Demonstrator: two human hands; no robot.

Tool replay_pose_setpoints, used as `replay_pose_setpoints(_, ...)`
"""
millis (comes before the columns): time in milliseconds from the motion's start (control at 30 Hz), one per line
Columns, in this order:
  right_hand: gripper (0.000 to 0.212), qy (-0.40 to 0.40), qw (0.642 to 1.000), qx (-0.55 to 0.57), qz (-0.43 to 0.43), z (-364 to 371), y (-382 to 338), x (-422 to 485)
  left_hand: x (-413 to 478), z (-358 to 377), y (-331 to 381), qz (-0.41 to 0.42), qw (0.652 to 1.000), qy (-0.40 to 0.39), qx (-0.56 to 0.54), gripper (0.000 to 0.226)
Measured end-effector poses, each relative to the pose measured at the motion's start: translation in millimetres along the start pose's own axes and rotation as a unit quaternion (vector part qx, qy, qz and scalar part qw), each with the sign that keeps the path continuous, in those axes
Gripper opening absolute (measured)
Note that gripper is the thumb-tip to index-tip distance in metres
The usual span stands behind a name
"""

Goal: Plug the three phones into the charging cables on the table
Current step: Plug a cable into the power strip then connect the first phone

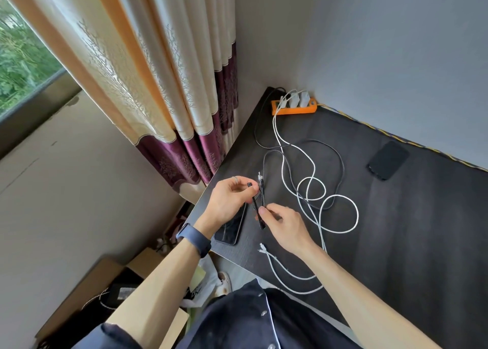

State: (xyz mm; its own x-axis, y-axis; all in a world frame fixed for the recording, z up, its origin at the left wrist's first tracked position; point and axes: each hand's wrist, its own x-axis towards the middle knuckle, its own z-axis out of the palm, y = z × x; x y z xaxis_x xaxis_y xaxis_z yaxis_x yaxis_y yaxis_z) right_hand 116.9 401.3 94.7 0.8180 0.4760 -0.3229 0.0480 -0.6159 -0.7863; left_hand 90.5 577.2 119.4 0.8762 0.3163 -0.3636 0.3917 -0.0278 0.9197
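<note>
**Both hands on a black cable, phones lying flat**

Left hand [229,198] pinches the plug end of a black cable [257,203], right hand [284,225] grips the same cable lower down. One phone [230,228] lies under the left wrist at the table [409,229] edge, another phone [388,160] is well apart near the wall. White cables [320,211] loop between them, running back to an orange power strip [293,107]. Can't spot a third phone.

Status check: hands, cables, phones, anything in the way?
Left hand and right hand both pinching black cable. Visible phones unplugged. White cables tangled across table.
</note>
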Motion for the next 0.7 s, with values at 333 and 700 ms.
replay_pose_setpoints(333, 0.023, 0.009, 1.000, 0.022, -0.006, -3, -1, 6, 4, 1, -2, -0.003, 0.999, -0.013, -0.032, 0.017)
replay_pose_setpoints(700, 0.038, 0.048, 0.994, 0.099, 0.018, 2, -4, 12, 12, 5, -10, 0.005, 0.999, -0.038, 0.000, 0.005)
